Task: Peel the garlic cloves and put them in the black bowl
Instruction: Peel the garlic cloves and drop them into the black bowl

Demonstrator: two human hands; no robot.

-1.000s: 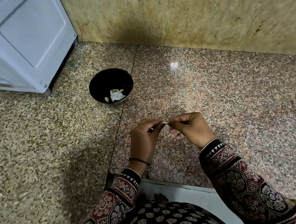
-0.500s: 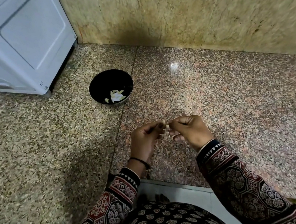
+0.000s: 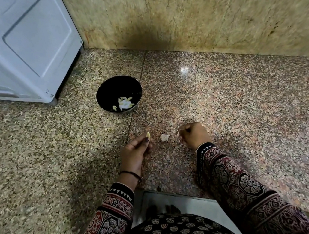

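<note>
Moved since the earlier frame: left hand (image 3: 134,152) and right hand (image 3: 193,135), then joined over one garlic clove (image 3: 148,135), now drawn apart above the speckled granite counter (image 3: 247,114), a white appliance (image 3: 18,46) standing at its far left. Next in size, the black bowl (image 3: 107,89) sits beyond the hands, nearer the left one, holding pale peeled pieces (image 3: 125,103). Smallest: the clove, peeled, pinched at the left fingertips; right fingers curled, perhaps nipping a shred of skin, too blurred to tell; a loose skin flake (image 3: 164,137) between the two hands.
</note>
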